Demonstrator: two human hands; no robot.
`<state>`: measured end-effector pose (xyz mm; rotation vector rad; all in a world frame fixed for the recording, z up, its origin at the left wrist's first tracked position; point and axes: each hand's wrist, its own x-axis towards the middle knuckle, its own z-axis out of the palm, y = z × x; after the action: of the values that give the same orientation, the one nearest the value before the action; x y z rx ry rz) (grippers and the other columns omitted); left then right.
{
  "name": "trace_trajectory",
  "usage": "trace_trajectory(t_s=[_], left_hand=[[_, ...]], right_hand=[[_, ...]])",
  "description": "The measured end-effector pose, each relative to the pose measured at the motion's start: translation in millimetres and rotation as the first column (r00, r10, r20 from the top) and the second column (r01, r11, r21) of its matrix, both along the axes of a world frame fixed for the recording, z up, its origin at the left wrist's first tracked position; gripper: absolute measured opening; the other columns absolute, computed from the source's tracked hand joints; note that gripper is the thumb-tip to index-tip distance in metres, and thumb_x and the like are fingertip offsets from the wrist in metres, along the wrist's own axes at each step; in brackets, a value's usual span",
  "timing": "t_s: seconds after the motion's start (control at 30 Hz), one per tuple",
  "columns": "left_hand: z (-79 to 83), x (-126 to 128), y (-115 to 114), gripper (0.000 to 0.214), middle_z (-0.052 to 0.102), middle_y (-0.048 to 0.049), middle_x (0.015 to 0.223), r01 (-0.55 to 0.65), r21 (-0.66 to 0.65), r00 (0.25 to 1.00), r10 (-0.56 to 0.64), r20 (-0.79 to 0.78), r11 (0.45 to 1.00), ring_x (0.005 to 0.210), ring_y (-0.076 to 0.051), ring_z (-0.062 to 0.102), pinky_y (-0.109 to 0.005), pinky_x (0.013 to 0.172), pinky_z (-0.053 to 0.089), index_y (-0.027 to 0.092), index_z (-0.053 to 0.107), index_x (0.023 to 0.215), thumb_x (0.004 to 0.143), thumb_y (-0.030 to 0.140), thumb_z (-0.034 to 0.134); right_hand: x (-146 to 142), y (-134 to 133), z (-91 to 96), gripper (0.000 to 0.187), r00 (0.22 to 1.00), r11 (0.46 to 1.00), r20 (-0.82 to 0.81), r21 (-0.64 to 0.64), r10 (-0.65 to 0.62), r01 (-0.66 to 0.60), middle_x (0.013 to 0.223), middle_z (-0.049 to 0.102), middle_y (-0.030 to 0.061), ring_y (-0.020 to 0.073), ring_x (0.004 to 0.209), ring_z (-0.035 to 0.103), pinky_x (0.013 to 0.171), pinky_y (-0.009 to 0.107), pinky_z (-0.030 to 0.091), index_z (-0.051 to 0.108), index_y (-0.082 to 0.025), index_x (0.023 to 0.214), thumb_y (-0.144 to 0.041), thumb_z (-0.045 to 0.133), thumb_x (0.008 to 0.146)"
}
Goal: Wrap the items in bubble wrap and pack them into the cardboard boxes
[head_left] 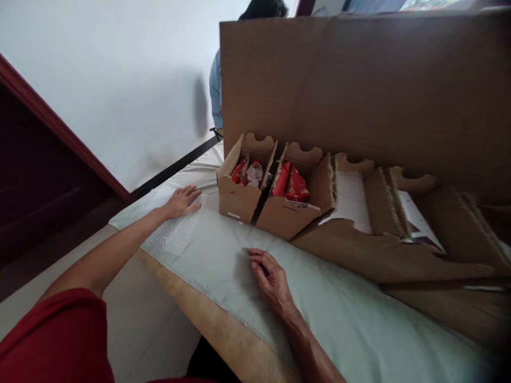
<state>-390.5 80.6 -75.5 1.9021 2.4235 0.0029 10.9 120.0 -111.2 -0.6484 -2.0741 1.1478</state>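
My left hand lies flat with its fingers spread on a sheet of clear bubble wrap at the left end of the table. Over the pale green tablecloth hovers my right hand, loosely curved, thumb apart from the fingers, with nothing seen in it. Beyond the hands stands a small cardboard bin with red and patterned packets inside. Beside it, a second cardboard bin contains red packets.
More cardboard bins run rightward, one holding white bubble-wrap material, another a white printed item. Behind them rises a tall cardboard panel, partly hiding another person. A white wall and a dark red door are at left.
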Motion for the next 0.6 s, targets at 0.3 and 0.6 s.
trace_trajectory(t_s=[0.3, 0.6], left_hand=[[-5.6, 12, -13, 0.066, 0.036, -0.0236, 0.161, 0.043, 0.202, 0.999, -0.037, -0.036, 0.978, 0.15, -0.04, 0.031, -0.065, 0.117, 0.027, 0.004, 0.038, 0.149, 0.104, 0.051, 0.032], [21.2, 107, 6, 0.079, 0.043, -0.018, 0.158, -0.24, 0.443, 0.84, -0.044, 0.541, 0.864, 0.141, -0.037, 0.049, -0.058, 0.114, 0.045, 0.007, 0.019, 0.155, 0.099, 0.053, 0.05]], right_hand=[[-4, -15, 6.5, 0.019, 0.996, 1.0, 0.086, -0.016, -0.017, 0.018, 0.119, 0.073, 0.0068, 0.0194, 0.113, 0.066, 0.104, 0.038, 0.049, 0.072, -0.022, 0.097, -0.012, 0.056, 0.091], [19, -15, 39.0, 0.019, 0.976, 0.983, 0.188, -0.166, 0.109, -0.078, 0.125, 0.071, 0.0076, 0.0189, 0.112, 0.066, 0.098, 0.032, 0.05, 0.072, -0.02, 0.107, -0.014, 0.067, 0.089]])
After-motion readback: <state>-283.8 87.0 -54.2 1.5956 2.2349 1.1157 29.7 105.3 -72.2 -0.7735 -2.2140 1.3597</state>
